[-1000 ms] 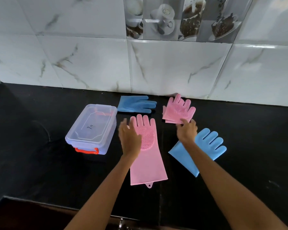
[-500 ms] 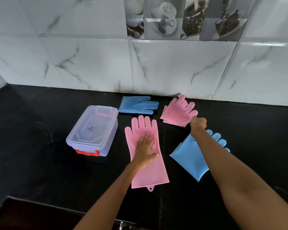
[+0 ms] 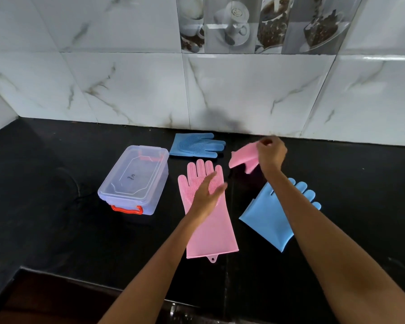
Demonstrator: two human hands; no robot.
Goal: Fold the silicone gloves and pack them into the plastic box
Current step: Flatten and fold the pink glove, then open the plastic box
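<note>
Her right hand (image 3: 270, 153) pinches a folded pink glove (image 3: 243, 156) above the black table (image 3: 56, 230); the left hand (image 3: 207, 195), fingers spread, lies on the flat pink glove (image 3: 212, 235) beside the lidded plastic box (image 3: 136, 178).

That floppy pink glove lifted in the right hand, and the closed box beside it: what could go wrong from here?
1. The right hand pinches the folded pink silicone glove by one edge only, in mid-air; it may unfold or slip.
2. The clear plastic box with the orange latch appears to have its lid on, so packing may stall with a hand occupied.
3. The left hand hovers blurred above the long flat pink glove; a hasty press could crease it askew.
</note>
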